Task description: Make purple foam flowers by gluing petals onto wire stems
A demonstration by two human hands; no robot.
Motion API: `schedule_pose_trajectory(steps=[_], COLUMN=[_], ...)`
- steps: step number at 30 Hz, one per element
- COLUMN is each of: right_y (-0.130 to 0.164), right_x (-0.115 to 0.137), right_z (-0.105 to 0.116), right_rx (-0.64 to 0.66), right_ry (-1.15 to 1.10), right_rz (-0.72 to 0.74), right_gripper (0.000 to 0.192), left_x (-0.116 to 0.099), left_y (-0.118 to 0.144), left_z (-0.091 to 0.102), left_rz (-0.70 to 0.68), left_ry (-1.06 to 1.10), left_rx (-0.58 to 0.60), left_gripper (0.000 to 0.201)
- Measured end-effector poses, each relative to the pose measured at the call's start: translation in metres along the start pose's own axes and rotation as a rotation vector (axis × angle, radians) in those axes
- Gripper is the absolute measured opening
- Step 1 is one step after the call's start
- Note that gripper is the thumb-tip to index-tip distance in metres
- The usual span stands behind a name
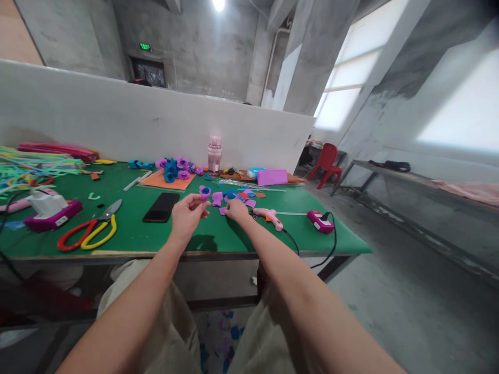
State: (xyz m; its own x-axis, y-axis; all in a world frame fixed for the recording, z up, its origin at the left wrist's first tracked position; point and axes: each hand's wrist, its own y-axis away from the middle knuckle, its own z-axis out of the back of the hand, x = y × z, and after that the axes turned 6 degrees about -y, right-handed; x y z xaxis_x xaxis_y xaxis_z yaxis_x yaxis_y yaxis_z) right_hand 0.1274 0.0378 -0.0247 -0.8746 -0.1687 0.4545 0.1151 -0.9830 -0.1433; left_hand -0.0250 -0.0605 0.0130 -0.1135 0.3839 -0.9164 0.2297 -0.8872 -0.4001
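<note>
Head view: looking down on a small flower (pixel 205 191) held up by the left hand (pixel 186 213), just above its fingertips and over the green tabletop (pixel 136 238). Can see that hand closed in a pinch around the flower's lower end. Stands near upright, with its cup open upward and base toward the fingers; cannot tell the long axis exactly, with the lower part hidden by the grip. Shows purple petals curled around a dark blue centre. Can see the right hand (pixel 237 210) lowered to the tabletop with bunched fingers, beside a flat purple piece (pixel 223 211); cannot tell whether gripping anything. Just right of it, can see a pink glue gun (pixel 273 217), then a magenta power block (pixel 320 222) with an unreadable white label. Left of the left hand, a black phone (pixel 161 207), then scissors (pixel 104 216); beyond it, blue and purple flowers (pixel 171 169) on an orange sheet (pixel 184 185). Far beyond, can make out a lit green sign (pixel 145 47), too small to read.
</note>
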Motion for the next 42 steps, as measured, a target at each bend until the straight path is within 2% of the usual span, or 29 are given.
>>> schedule_pose_trajectory(steps=[5, 10, 15, 18, 20, 25, 28, 30, 32, 34, 38, 42], right_y=[-0.005, -0.002, 0.002, 0.010, 0.021, 0.071, 0.098, 0.108, 0.112, 0.112, 0.108, 0.108], right_x=[0.002, -0.006, -0.021, -0.025, -0.024, -0.011, -0.001, 0.005, 0.008, 0.009, 0.005, -0.002], right_z=[-0.005, -0.001, 0.012, 0.020, 0.025, 0.039, 0.041, 0.039, 0.034, 0.028, 0.023, 0.033], right_rx=[0.014, -0.018, -0.105, -0.138, -0.142, -0.132, -0.076, -0.044, -0.032, -0.007, 0.070, 0.131], right_ry=[-0.014, -0.157, -0.449, -0.680, -0.842, -1.135, -1.461, -1.600, -1.625, -1.611, -1.613, -1.546], right_rz=[-0.010, -0.020, -0.002, 0.002, 0.011, 0.047, 0.054, 0.054, 0.054, 0.058, 0.056, -0.009], right_gripper=[0.019, 0.007, 0.007, 0.014, 0.021, 0.029, 0.026, 0.025, 0.024, 0.024, 0.026, 0.040], left_x=[0.000, 0.002, 0.006, 0.007, 0.004, -0.004, -0.008, -0.008, -0.008, -0.008, -0.007, -0.009], left_y=[0.001, 0.001, -0.001, -0.003, -0.002, 0.003, 0.011, 0.017, 0.024, 0.028, 0.028, 0.023], left_z=[0.000, 0.000, 0.001, 0.000, -0.001, -0.005, -0.010, -0.015, -0.021, -0.027, -0.026, -0.017], left_rz=[0.015, 0.016, 0.007, -0.039, -0.040, 0.097, 0.239, 0.335, 0.404, 0.422, 0.366, 0.296], left_ry=[-0.003, -0.018, -0.084, -0.125, -0.068, 0.190, 0.224, 0.210, 0.195, 0.204, 0.177, 0.021], left_rx=[0.028, 0.048, 0.080, 0.088, 0.088, 0.119, 0.230, 0.324, 0.400, 0.410, 0.388, 0.491], left_gripper=[0.030, 0.031, 0.027, 0.023, 0.023, 0.024, 0.029, 0.033, 0.034, 0.035, 0.032, 0.026])
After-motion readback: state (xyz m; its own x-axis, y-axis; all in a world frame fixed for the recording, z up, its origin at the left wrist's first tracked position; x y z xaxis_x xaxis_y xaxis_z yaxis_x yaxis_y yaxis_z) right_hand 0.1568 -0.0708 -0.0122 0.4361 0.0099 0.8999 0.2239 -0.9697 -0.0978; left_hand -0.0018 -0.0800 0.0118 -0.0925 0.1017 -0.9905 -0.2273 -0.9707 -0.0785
